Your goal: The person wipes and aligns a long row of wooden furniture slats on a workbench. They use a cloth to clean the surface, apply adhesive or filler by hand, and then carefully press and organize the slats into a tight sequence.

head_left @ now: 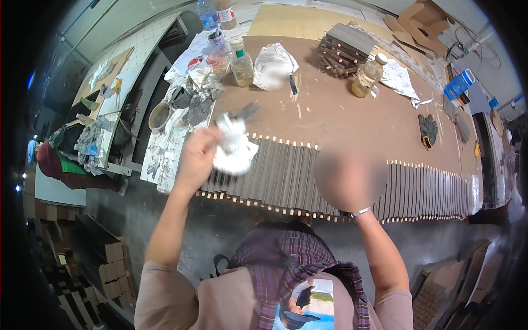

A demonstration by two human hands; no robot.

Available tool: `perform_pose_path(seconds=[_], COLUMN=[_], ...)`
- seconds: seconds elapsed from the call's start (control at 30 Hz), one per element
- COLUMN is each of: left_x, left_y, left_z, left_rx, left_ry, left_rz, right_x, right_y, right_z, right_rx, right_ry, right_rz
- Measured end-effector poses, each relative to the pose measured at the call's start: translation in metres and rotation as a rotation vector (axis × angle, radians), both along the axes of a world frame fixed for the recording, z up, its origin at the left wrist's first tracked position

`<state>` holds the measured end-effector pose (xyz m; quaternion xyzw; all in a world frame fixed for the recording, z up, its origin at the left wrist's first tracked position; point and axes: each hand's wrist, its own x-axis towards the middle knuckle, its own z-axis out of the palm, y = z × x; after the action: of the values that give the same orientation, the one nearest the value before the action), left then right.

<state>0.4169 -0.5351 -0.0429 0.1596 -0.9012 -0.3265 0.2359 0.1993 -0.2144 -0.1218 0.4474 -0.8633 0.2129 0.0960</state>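
A long row of dark grey slats with pale peg-like ends lies side by side along the table's near edge. My left hand is closed on a white cloth, smeared by motion, over the left part of the row. Above the slats right of centre is my right hand, with a bracelet at the wrist. A round blur hides its fingers, so I cannot tell whether it holds anything. A flat dark piece rests on the brown tabletop just beyond the cloth.
Behind the slats stand a green-capped bottle and a yellowish bottle. A stack of dark slats sits farther back. Dirty rags crowd the left; a dark glove lies right. Another person is at far left.
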Motion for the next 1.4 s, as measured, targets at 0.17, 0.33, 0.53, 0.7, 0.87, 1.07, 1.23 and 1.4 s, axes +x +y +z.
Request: perform_pose_path(seconds=[0.17, 0.33, 0.53, 0.7, 0.87, 1.07, 1.23, 1.4], left_x=[0.062, 0.080, -0.011, -0.072, -0.076, -0.067, -0.044, -0.067], left_y=[0.000, -0.011, 0.013, 0.013, 0.031, 0.075, 0.065, 0.090], left_z=[0.029, 0.076, 0.088, 0.081, 0.050, -0.026, -0.105, -0.101], left_rx=[0.053, 0.268, 0.375, 0.285, 0.197, -0.168, -0.357, -0.548], left_ry=[-0.642, -0.236, 0.269, 0.257, 0.046, -0.226, -0.323, -0.492], left_rz=[-0.172, 0.039, 0.100, 0.110, 0.006, 0.129, 0.196, 0.227], right_x=[0.003, 0.004, 0.002, 0.005, 0.000, -0.003, 0.001, -0.002], right_y=[-0.001, -0.004, 0.002, 0.000, 0.005, 0.004, -0.010, -0.010], right_z=[0.010, 0.025, 0.029, 0.034, 0.008, -0.007, -0.015, -0.054], right_rx=[-0.026, 0.046, 0.065, 0.099, -0.036, -0.115, -0.070, -0.413], right_ry=[-0.087, -0.128, -0.153, -0.114, -0.136, -0.154, -0.237, -0.162], right_rz=[-0.082, -0.079, -0.073, -0.072, 0.027, 0.043, 0.091, 0.061])
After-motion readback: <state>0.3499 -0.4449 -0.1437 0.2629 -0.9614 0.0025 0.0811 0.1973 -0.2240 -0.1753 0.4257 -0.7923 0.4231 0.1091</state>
